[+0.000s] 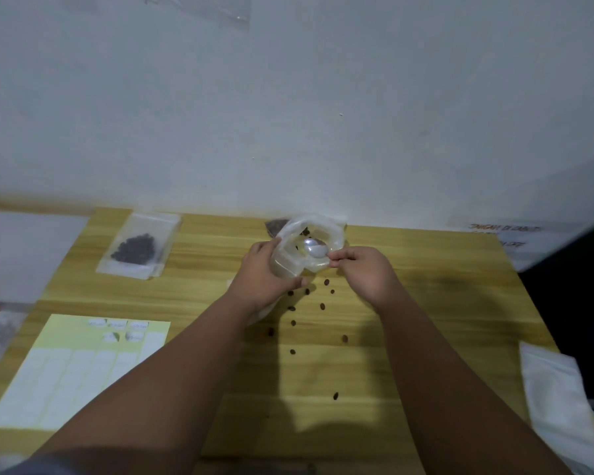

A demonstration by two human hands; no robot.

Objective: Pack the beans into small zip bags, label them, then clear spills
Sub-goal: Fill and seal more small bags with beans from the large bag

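Observation:
My left hand (266, 274) grips the near side of a clear plastic bag (294, 234) that stands open-mouthed at the back middle of the wooden table (426, 303). My right hand (364, 269) pinches a plastic spoon (314, 250) whose bowl sits inside the bag's mouth. A few dark beans show inside the bag. Several loose beans (322, 306) lie scattered on the table in front of my hands. A filled small zip bag (138, 248) of dark beans lies flat at the back left.
A yellow sheet of white labels (72, 371) lies at the front left, some labels peeled. A stack of white empty bags (559, 395) rests at the right edge. The wall stands right behind the table. A dark object is off the right side.

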